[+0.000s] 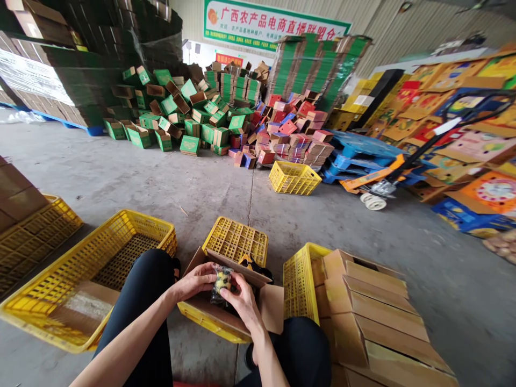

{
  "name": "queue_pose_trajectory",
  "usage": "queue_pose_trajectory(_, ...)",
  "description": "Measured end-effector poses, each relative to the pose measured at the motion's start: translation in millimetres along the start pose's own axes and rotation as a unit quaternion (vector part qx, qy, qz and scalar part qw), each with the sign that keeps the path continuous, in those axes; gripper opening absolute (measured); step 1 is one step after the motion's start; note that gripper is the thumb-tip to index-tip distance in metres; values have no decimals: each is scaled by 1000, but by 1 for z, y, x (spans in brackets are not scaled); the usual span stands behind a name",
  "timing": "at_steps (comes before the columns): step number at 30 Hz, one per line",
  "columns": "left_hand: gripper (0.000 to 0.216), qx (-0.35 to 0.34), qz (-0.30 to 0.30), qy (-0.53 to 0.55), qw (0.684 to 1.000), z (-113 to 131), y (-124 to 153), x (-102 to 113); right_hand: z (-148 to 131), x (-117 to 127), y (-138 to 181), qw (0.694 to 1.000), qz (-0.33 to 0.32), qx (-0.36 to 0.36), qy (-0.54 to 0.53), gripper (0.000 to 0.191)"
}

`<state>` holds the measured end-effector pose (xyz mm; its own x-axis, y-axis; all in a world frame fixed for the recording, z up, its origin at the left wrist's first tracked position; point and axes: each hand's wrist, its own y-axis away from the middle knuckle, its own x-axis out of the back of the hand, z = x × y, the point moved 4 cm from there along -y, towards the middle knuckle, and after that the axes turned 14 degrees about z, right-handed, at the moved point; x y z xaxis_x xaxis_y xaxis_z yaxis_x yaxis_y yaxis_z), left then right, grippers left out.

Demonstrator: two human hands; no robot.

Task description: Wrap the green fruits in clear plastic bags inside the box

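Observation:
My left hand [196, 280] and my right hand [241, 302] are both closed on a small clear plastic bag [221, 282] with yellow and dark contents. They hold it over an open cardboard box [268, 314] that rests on an upturned yellow crate [237, 239] between my knees. The bag's contents are too small to name.
A large yellow crate [86, 269] with cardboard inside stands at my left. A stack of folded cartons [374, 317] in another yellow crate [296, 279] is at my right. Farther off lie piles of green and red boxes [226, 123], a yellow crate [294, 177], blue pallets and a pallet jack [379, 188].

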<state>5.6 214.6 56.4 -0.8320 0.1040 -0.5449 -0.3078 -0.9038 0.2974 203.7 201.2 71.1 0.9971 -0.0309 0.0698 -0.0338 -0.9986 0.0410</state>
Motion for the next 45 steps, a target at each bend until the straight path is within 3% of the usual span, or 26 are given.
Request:
queue_pose_trajectory(7,47,16,-17,15,1000,-6,-4,1,1,-2,-1,999,10,-25,-22,56)
queue_pose_trajectory(12,61,-16,-52,-20,998,-6,0,-4,-3,-3,2,1000,9,-16,-16,53)
queue_pose_trajectory(19,56,-30,-16,-50,998,-3,-1,-1,-11,-1,-1,999,-13,-14,-29,61)
queue_pose_trajectory(26,59,35,-22,-54,998,-6,3,-2,-12,8,-5,997,12,-35,-68,66)
queue_pose_trajectory(31,62,-19,-13,-43,999,-3,1,-1,-7,14,-7,997,32,-38,-61,70)
queue_pose_trajectory(39,58,-51,52,-7,997,-3,-7,8,1,24,-13,993,69,-52,-80,70)
queue_pose_trajectory(45,42,-36,97,5,995,-2,-6,12,0,17,-10,996,41,-64,-56,49)
